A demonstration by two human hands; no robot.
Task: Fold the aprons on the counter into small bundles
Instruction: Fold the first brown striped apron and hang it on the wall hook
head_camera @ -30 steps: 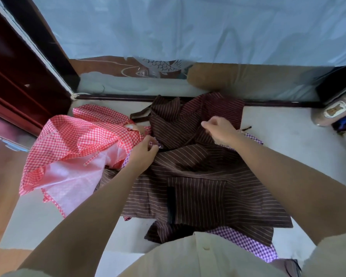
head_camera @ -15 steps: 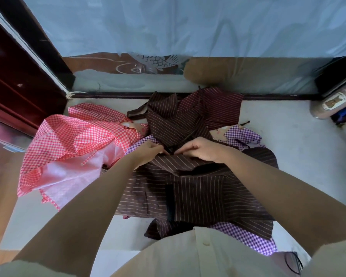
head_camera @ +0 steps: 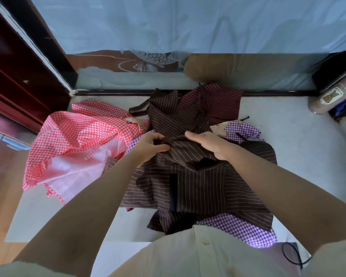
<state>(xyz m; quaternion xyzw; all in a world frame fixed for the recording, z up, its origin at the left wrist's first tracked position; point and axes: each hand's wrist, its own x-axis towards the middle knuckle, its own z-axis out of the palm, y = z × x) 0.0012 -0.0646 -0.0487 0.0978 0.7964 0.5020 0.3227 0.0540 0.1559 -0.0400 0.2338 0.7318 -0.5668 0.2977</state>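
Observation:
A dark brown striped apron [head_camera: 200,182] lies spread across the middle of the pale counter [head_camera: 300,140], its upper part folded down toward me. My left hand [head_camera: 150,145] pinches the folded brown cloth at its left end. My right hand [head_camera: 210,144] lies on the fold with fingers stretched out to the left. A second, redder striped apron [head_camera: 218,98] sits crumpled behind. A red-and-white checked apron [head_camera: 74,136] is heaped at the left. A purple checked apron [head_camera: 242,129] shows under the brown one at right and near my body.
A dark red cabinet [head_camera: 14,80] stands at the left. A blue-white sheet [head_camera: 188,23] covers the wall behind the counter. A brown cylindrical container with a bear label [head_camera: 332,96] lies at the right rear. A black cord [head_camera: 294,256] lies near the counter's front right edge.
My right hand came down from the far striped cloth to the middle, drawing the brown apron's top toward me into a fold. My left hand stayed at the fold's left end.

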